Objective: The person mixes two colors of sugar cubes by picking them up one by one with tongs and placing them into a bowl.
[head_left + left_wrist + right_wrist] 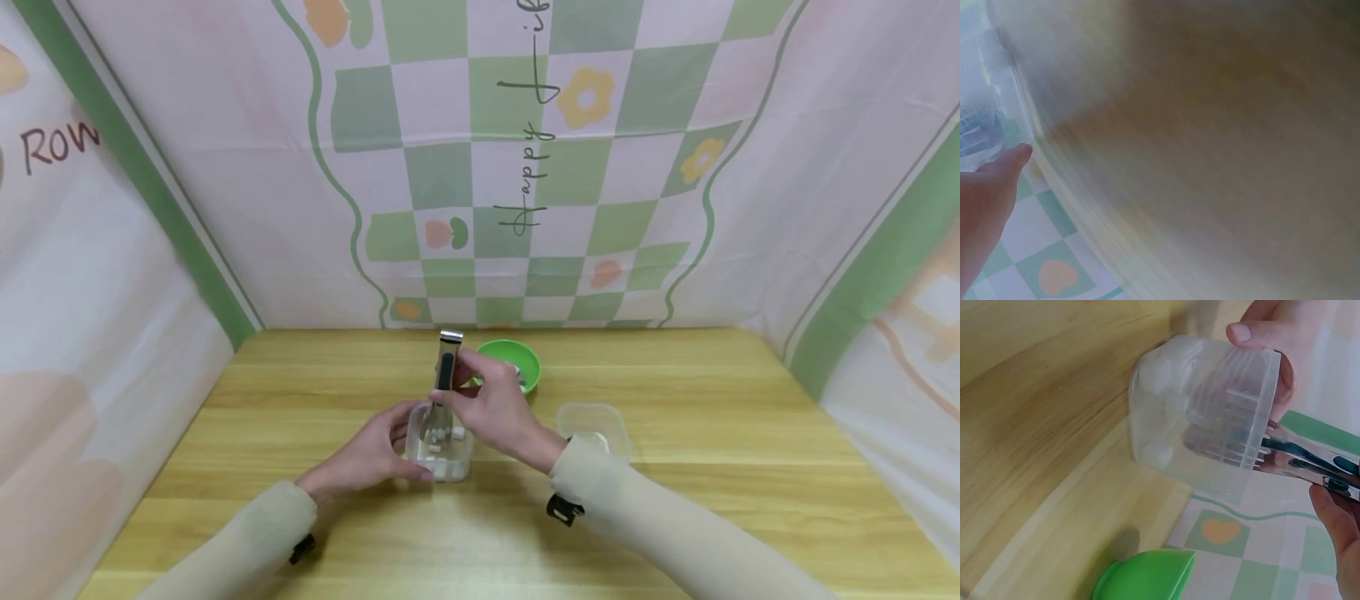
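Observation:
A small clear plastic box stands on the wooden table with several white pieces inside. My left hand holds it from the left, thumb at the near side. With thumb and fingers my right hand grips a pair of metal tongs with dark handle grips. They stand upright, toothed ends down inside the box. In the right wrist view the tongs reach through the box's mouth, and white lumps lie at its bottom. Whether the tongs pinch a piece, I cannot tell.
Just behind my right hand sits a green bowl with some whitish pieces in it. A second clear plastic container lies to the right, partly behind the right wrist. A patterned cloth hangs along the table's far edge.

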{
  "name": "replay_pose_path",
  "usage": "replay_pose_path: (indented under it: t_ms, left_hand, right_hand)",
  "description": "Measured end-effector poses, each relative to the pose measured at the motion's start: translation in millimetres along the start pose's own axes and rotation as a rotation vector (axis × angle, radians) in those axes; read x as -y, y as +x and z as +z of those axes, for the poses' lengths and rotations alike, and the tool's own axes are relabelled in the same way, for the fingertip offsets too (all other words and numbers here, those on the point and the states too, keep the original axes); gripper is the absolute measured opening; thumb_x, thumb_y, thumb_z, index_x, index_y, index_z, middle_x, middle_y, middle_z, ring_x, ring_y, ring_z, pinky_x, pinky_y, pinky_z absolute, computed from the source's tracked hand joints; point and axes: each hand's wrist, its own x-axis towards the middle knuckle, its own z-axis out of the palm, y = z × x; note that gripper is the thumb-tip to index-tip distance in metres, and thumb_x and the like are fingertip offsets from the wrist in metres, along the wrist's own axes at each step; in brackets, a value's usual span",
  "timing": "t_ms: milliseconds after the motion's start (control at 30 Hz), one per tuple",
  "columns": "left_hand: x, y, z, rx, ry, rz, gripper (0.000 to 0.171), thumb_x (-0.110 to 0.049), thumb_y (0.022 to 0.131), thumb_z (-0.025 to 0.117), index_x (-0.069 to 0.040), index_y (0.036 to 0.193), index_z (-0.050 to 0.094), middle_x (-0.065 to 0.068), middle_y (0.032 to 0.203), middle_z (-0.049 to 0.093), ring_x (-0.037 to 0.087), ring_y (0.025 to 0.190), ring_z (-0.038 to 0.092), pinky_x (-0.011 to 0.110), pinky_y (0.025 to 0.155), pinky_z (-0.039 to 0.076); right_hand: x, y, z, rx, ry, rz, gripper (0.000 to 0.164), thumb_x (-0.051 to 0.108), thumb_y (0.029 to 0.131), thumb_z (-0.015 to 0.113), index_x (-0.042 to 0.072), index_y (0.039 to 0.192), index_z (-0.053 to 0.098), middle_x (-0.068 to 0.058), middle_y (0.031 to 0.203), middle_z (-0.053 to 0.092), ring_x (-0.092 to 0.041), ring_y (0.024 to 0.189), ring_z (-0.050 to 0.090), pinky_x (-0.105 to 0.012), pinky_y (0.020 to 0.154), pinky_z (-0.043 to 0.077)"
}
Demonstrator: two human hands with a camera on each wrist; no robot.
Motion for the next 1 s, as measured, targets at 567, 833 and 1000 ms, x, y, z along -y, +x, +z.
replay_pose_path:
  t_ms: [567, 833, 1000]
  left_hand:
    - [0.8, 0.2, -0.2, -0.009, 0.023, -0.004, 0.098, -0.003, 0.076, 0.093, -0.002, 0.158, 0.038, 0.015, 0.153, 0.053, 0.035, 0.139, 0.052, 0.049, 0.119, 0.041]
    - [0.6, 0.5, 0.0, -0.007, 0.002, 0.005, 0.097, -0.001, 0.077, 0.092, -0.001, 0.158, 0.038, 0.015, 0.154, 0.051, 0.035, 0.140, 0.051, 0.047, 0.119, 0.041]
    - [-0.3, 0.1, 0.5, -0.007, -0.004, 0.005, 0.098, 0.000, 0.076, 0.091, 0.000, 0.158, 0.037, 0.016, 0.153, 0.052, 0.035, 0.140, 0.051, 0.046, 0.119, 0.042]
  right_hand:
    - [-8.6, 0.4, 2.4, 0.010, -0.043, 0.071, 0.025, -0.007, 0.083, 0.085, 0.005, 0.098, 0.070, -0.004, 0.086, 0.074, -0.016, 0.079, 0.072, -0.032, 0.073, 0.066]
    - [-9.4, 0.8, 4.4, -0.008, -0.084, 0.042, 0.024, -0.006, 0.082, 0.086, 0.006, 0.095, 0.071, -0.001, 0.082, 0.074, -0.012, 0.073, 0.071, -0.033, 0.067, 0.065]
    - [-5.7, 0.6, 1.9, -0.032, -0.080, 0.048, 0.023, -0.004, 0.082, 0.087, 0.007, 0.092, 0.070, 0.000, 0.079, 0.073, -0.012, 0.070, 0.069, -0.033, 0.064, 0.065]
